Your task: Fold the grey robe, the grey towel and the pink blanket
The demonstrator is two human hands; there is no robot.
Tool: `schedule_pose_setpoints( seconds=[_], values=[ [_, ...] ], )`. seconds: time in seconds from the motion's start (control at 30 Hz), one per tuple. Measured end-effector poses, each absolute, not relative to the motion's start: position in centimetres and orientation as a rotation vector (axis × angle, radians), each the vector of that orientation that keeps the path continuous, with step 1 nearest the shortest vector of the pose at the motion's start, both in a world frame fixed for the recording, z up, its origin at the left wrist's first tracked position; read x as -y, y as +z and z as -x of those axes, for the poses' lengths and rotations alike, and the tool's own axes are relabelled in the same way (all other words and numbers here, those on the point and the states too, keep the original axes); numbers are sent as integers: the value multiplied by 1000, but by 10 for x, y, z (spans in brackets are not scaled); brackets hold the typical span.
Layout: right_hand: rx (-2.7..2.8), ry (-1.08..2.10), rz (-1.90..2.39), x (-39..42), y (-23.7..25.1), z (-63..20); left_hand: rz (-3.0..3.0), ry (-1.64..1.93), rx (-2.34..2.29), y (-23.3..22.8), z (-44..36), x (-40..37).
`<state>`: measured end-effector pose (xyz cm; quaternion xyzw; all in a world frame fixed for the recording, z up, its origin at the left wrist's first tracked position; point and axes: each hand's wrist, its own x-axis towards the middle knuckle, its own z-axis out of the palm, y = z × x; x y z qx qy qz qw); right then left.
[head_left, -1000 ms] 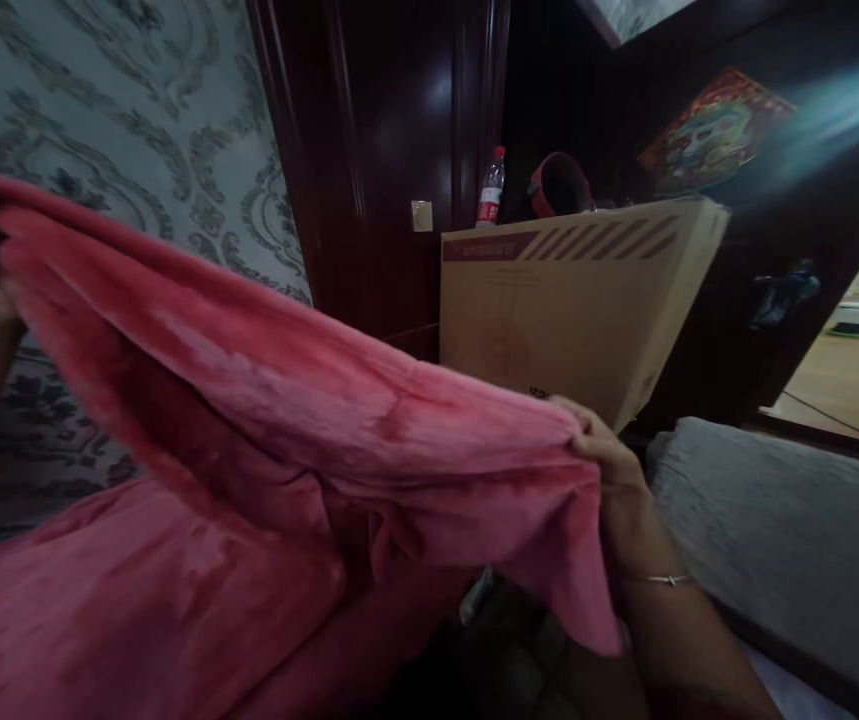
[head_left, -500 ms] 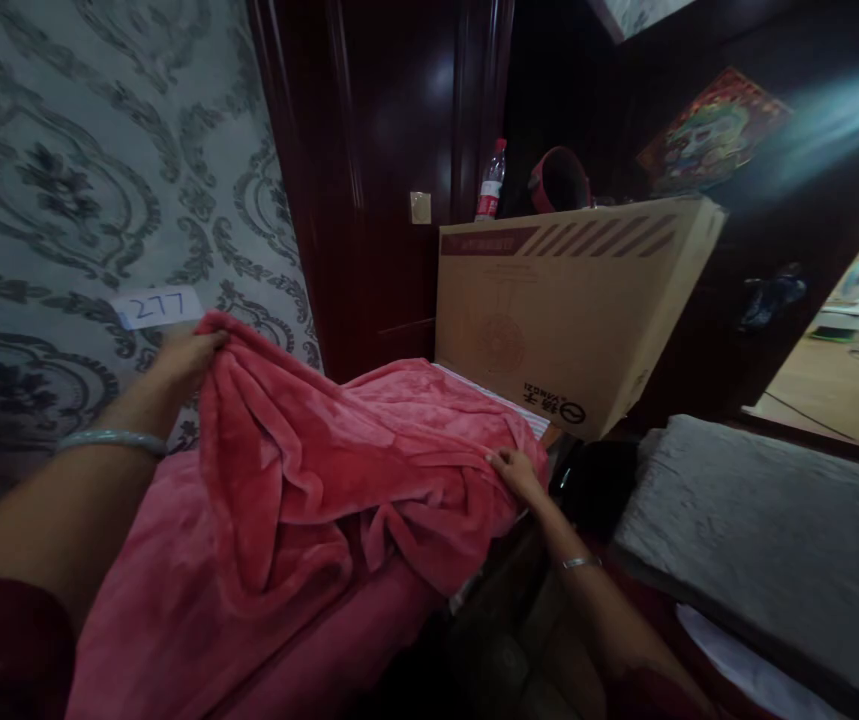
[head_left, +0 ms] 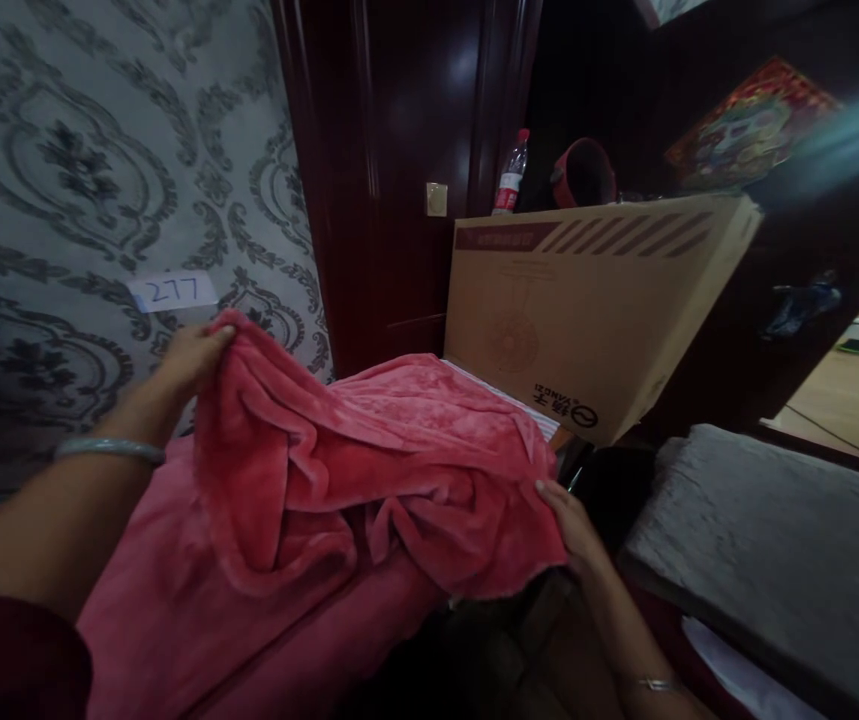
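Left hand [head_left: 189,358] and right hand [head_left: 571,522], fingers clamped on opposite edges of the plush pink fleece blanket [head_left: 369,470], spread it flat beside the tan cardboard box [head_left: 594,300].

You are standing in a home bedroom: grey damask-patterned wallpaper [head_left: 99,150] is covering the wall, a dark glossy wooden door [head_left: 399,170] is gleaming, and a pink fleece blanket [head_left: 369,470] is lying over the bed.

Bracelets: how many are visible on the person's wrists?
2: a pale bangle on the left wrist, by the pink blanket, and a thin bracelet on the right wrist, bottom right. Sleeves may hide more.
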<state>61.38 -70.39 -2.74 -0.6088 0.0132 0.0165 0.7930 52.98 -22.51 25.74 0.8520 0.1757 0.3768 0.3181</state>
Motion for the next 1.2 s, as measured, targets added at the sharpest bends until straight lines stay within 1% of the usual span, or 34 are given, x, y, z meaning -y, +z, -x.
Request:
schedule_pose_setpoints(
  seconds=[0.1, 0.2, 0.33, 0.4, 0.43, 0.5, 0.6, 0.7, 0.83, 1.0, 1.2],
  values=[
    [84, 85, 1207, 674, 18, -596, -2120, 850, -256, 242, -515, 290],
    [307, 193, 1154, 628, 47, -569, -2155, 772, -161, 189, -498, 364],
    [409, 288, 1066, 579, 43, -535, -2063, 655, -52, 90, -476, 432],
    [377, 278, 1036, 568, 34, -524, -1980, 615, -63, 54, -466, 446],
    [361, 272, 1030, 567, 31, -520, -1961, 602, -76, 43, -461, 449],
    [353, 278, 1032, 569, 27, -513, -1973, 610, -97, 34, -452, 450],
    [377, 266, 1061, 577, 27, -507, -2019, 724, -96, 38, -442, 446],
    [400, 152, 1130, 581, 29, -505, -2097, 824, 13, 40, -436, 446],
    [423, 35, 1297, 577, 28, -500, -2212, 871, 177, 30, -433, 451],
    [480, -85, 1443, 575, 26, -488, -2180, 915, 106, 21, -432, 452],
    [532, -329, 1483, 575, 28, -475, -2082, 851, 25, 26, -431, 452]
  ],
)
